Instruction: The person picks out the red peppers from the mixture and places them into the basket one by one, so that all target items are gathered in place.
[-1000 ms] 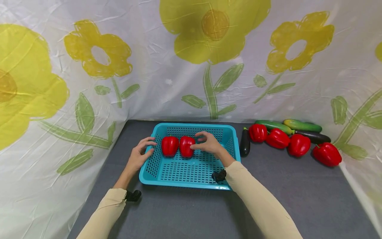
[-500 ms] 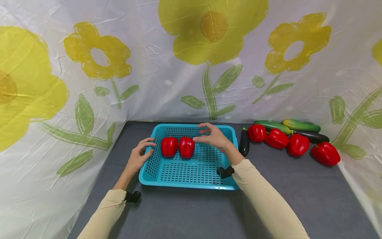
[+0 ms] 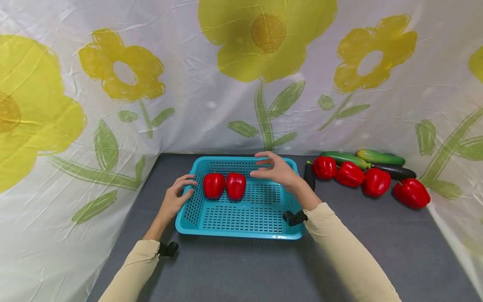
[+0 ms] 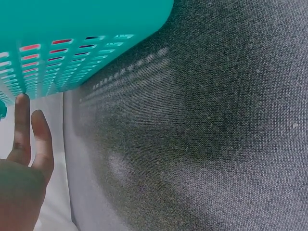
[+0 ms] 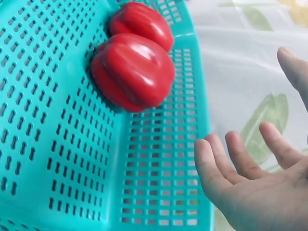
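Two red bell peppers, a left one (image 3: 214,186) and a right one (image 3: 236,186), sit side by side in a blue plastic basket (image 3: 241,233). My left hand (image 3: 176,196) is at the basket's left rim; in the left wrist view its fingers (image 4: 22,120) are by the perforated wall. Over the basket's back right part hovers my right hand (image 3: 278,171), fingers spread, holding nothing. The right wrist view shows the right hand (image 5: 262,187) apart from the nearer pepper (image 5: 134,72).
Right of the basket lie an eggplant (image 3: 309,175), several red peppers (image 3: 350,174), green cucumbers (image 3: 381,158) and another dark eggplant (image 3: 394,171). A dark grey cloth (image 3: 234,268) covers the table. Behind hangs a flower-printed curtain (image 3: 196,117).
My right hand has let go of the right pepper and moved up and to the right, away from it. The left hand and both peppers in the basket have stayed put.
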Demonstrator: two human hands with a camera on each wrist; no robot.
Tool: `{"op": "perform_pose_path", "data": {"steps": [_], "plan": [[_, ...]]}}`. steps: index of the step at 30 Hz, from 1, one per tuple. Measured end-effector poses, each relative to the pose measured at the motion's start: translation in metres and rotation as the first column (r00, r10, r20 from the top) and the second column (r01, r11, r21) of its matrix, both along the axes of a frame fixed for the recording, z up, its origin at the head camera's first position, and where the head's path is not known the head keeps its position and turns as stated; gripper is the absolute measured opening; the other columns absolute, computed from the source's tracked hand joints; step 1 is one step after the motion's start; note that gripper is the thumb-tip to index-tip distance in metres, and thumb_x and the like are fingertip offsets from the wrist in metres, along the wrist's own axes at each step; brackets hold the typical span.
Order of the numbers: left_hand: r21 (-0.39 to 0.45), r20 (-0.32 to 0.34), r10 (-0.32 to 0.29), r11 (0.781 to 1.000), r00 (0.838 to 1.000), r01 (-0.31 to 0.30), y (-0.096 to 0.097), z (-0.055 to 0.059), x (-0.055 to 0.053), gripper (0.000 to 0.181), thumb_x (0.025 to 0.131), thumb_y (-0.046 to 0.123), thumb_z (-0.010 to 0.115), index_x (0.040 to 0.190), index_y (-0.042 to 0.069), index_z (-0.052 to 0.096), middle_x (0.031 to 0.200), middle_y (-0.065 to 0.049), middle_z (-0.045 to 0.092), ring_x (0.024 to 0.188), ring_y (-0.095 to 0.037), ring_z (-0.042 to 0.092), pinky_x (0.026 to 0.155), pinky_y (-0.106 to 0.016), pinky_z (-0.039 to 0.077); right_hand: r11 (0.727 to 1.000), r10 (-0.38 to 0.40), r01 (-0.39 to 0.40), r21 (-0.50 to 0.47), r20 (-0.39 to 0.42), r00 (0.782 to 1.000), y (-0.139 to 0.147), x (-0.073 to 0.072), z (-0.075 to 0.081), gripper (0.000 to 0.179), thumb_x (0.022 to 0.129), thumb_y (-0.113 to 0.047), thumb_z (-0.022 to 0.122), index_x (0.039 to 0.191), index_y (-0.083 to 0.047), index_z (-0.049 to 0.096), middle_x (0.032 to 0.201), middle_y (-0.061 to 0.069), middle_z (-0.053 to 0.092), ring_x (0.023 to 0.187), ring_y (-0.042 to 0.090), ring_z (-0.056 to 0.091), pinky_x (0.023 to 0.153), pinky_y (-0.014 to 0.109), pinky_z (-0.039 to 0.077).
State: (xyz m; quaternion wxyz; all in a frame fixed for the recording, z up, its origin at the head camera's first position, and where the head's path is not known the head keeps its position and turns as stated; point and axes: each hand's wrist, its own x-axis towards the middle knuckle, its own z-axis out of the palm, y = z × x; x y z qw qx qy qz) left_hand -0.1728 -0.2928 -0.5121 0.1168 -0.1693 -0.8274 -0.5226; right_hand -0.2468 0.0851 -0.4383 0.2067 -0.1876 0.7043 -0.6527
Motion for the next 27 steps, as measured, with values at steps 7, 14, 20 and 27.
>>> {"op": "perform_pose_path", "data": {"steps": [7, 14, 20, 27], "plan": [[0.025, 0.0, -0.014, 1.0, 1.0, 0.014, -0.002, -0.005, -0.002, 0.023, 0.099, -0.007, 0.059, 0.121, -0.005, 0.066, 0.144, -0.02, 0.049, 0.132, -0.034, 0.043, 0.101, -0.022, 0.037, 1.0, -0.017, 0.017, -0.01, -0.033, 0.999, 0.017, 0.003, 0.009, 0.058, 0.096, -0.014, 0.073, 0.147, -0.007, 0.047, 0.141, 0.017, 0.052, 0.128, 0.035, 0.052, 0.098, 0.047, 0.049], [0.027, -0.006, -0.019, 0.999, 1.0, 0.02, -0.002, -0.005, -0.003, 0.023, 0.099, -0.008, 0.058, 0.121, -0.006, 0.066, 0.144, -0.021, 0.049, 0.131, -0.034, 0.044, 0.102, -0.035, 0.04, 0.998, -0.059, 0.059, -0.009, -0.101, 0.993, 0.037, 0.008, 0.016, 0.041, 0.099, -0.009, 0.069, 0.137, -0.003, 0.056, 0.131, 0.019, 0.061, 0.114, 0.034, 0.063, 0.093, 0.045, 0.053], [0.027, -0.01, -0.019, 0.999, 1.0, 0.019, -0.002, -0.005, -0.003, 0.023, 0.099, -0.009, 0.058, 0.121, -0.006, 0.066, 0.144, -0.021, 0.049, 0.13, -0.034, 0.044, 0.101, -0.052, 0.041, 0.996, -0.09, 0.087, -0.026, -0.129, 0.988, 0.054, 0.012, 0.015, 0.033, 0.097, -0.01, 0.071, 0.127, 0.001, 0.062, 0.124, 0.018, 0.062, 0.106, 0.03, 0.066, 0.091, 0.042, 0.054], [0.028, -0.012, -0.018, 0.999, 1.0, 0.018, -0.003, -0.006, -0.003, 0.024, 0.099, -0.009, 0.057, 0.121, -0.006, 0.066, 0.144, -0.021, 0.049, 0.131, -0.034, 0.044, 0.1, -0.05, 0.043, 0.991, -0.132, 0.129, -0.027, -0.139, 0.981, 0.075, 0.018, 0.01, 0.033, 0.097, -0.009, 0.07, 0.127, 0.002, 0.061, 0.118, 0.018, 0.064, 0.103, 0.028, 0.067, 0.091, 0.041, 0.054]]}}
